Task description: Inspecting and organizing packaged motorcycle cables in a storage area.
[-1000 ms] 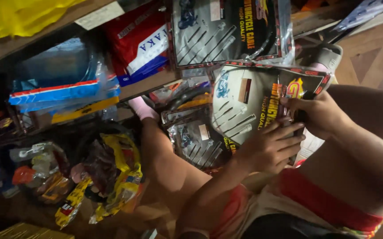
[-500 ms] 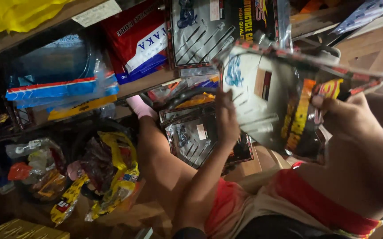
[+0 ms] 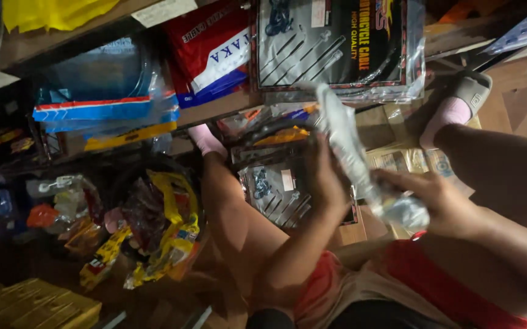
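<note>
Both hands are on 1 clear plastic packet [image 3: 361, 161], seen nearly edge-on and held in front of the lower shelf. The right hand [image 3: 443, 204] grips its lower end, fingers curled closed around the crumpled plastic near the bottom corner. The left hand [image 3: 324, 176] lies against the packet's left face with fingers extended upward; whether its thumb closes on the far side cannot be told. The packet runs from the right hand's grip up and to the left, its top edge reaching the underside of the upper shelf [image 3: 214, 109].

On that upper shelf stands a large carded cable packet [image 3: 336, 42], upright, with a red and blue bag [image 3: 211, 52] just beside it on the left and a stack of blue packets [image 3: 102, 100] further left. Behind the hands, on the lower level, lie several flat packets of small metal parts [image 3: 272, 189]. To the left sits a heap of yellow and red packets [image 3: 160, 237]. The person's 2 feet in pink socks [image 3: 205, 140] rest against the shelving, 1 on each side of the hands.
</note>
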